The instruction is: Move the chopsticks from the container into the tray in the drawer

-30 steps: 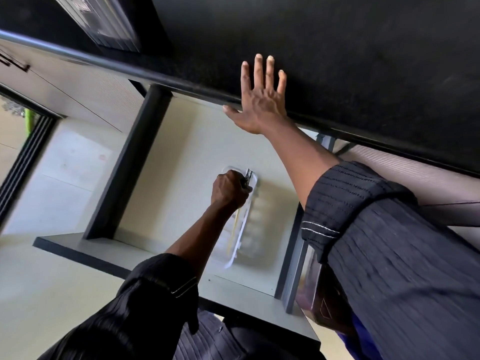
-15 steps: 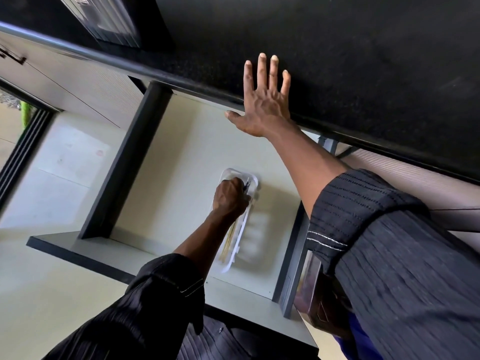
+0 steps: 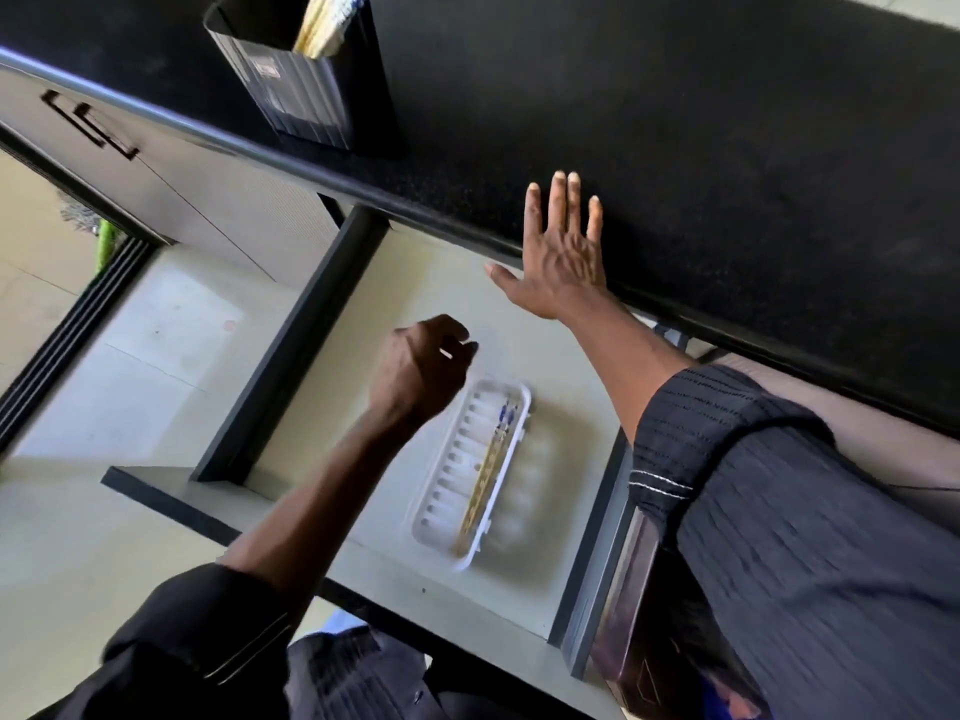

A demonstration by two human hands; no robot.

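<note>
A white ribbed tray (image 3: pixel 453 475) lies in the open drawer (image 3: pixel 332 433). A pair of light wooden chopsticks (image 3: pixel 484 483) with blue-patterned tops rests lengthwise along the tray's right side. My left hand (image 3: pixel 421 371) hovers above the drawer just beyond the tray's far end, fingers curled in and holding nothing. My right hand (image 3: pixel 561 252) lies flat on the black countertop's edge with fingers spread. A black ribbed container (image 3: pixel 306 96) stands on the counter at the top left, with more chopsticks (image 3: pixel 324 23) sticking out of it.
The black countertop (image 3: pixel 727 148) fills the upper right. The drawer's dark front panel (image 3: pixel 171 506) juts toward me, with its dark side rail (image 3: pixel 291 356) on the left. Closed cabinet fronts with a dark handle (image 3: pixel 88 124) sit at the left above a pale tiled floor.
My left hand let go of the chopsticks in the tray, then rose and moved away past the tray's far end. The view shifted, bringing the container into sight. My right hand stayed on the counter.
</note>
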